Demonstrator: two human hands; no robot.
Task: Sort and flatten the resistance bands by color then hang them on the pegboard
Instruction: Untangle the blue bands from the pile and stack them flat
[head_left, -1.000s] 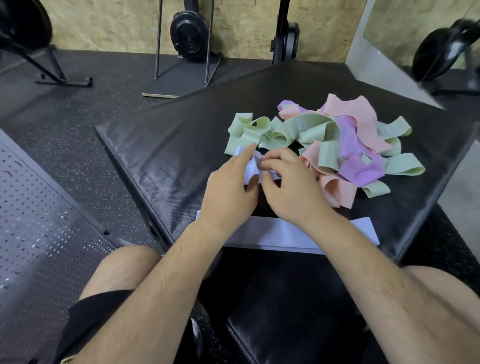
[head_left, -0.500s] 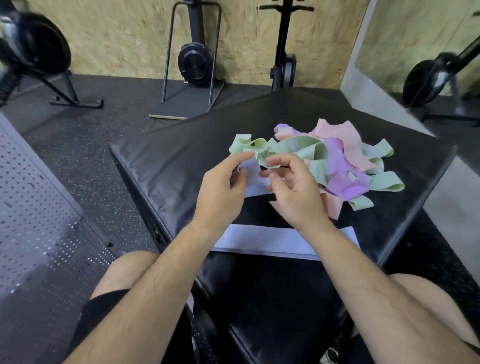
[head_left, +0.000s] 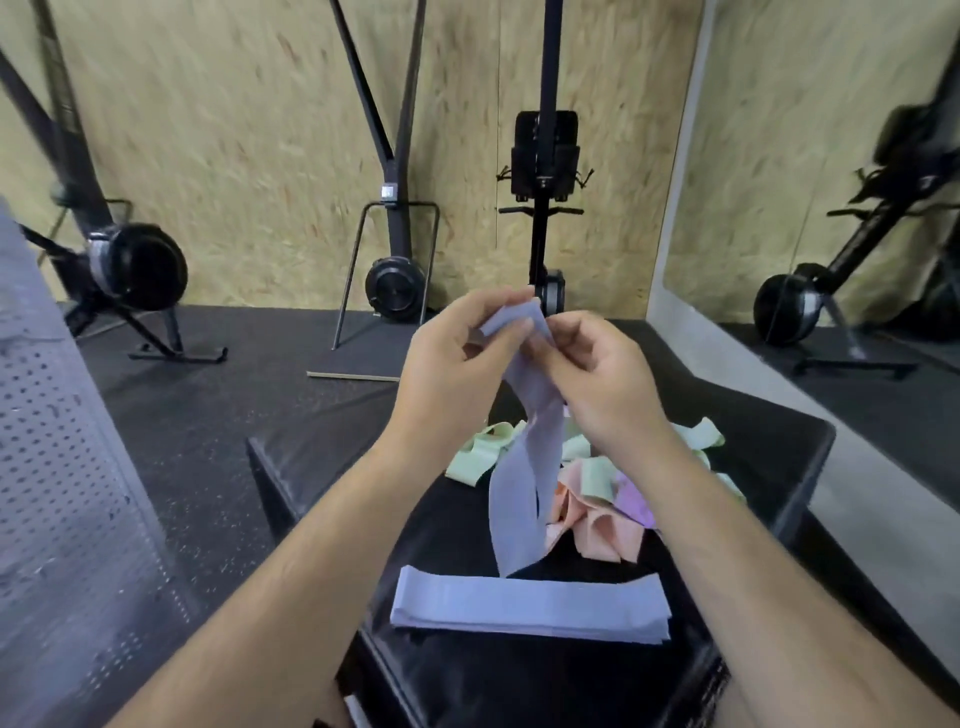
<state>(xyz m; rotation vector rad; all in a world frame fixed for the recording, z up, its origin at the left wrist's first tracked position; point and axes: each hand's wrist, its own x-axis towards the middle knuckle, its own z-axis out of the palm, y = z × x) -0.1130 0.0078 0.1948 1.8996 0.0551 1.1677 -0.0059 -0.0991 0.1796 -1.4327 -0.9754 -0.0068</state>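
Black padded box (head_left: 753, 452) below my hands. Left hand (head_left: 447, 374) and right hand (head_left: 597, 379) both pinch a blue-grey band (head_left: 519, 499) by its top; it hangs, seemingly twisted, above the flattened stack (head_left: 530, 603).

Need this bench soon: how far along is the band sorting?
Done: flattened blue stack on the pad. In hand: left hand and right hand hold another blue band up, hanging twisted. Left: the green, pink and purple pile is unsorted, and the pegboard shows no bands.

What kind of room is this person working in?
Probably a gym: flywheel exercise machines stand at the back, the speckled rubber floor looks like gym matting, and resistance bands lie heaped on a padded black box.
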